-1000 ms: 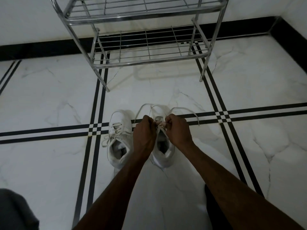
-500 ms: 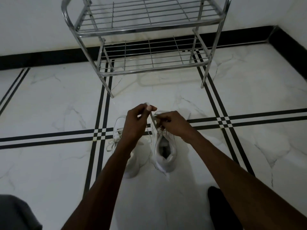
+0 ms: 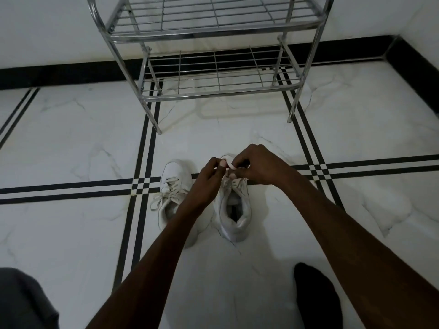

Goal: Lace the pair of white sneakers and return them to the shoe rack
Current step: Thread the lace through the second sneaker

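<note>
White lace [image 3: 228, 165] pinched by both hands (left [image 3: 209, 184], right [image 3: 257, 166]) over the right sneaker [image 3: 234, 210]

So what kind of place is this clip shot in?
Probably a home entryway or hallway corner: a steel shoe rack against a white wall, marble-look floor with black inlay, and white sneakers being laced on it.

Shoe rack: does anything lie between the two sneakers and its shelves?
Nothing visible does. Bare floor separates the sneakers from the shoe rack, and both wire shelves show nothing on them. Both hands, left hand and right hand, hold the lace.
</note>
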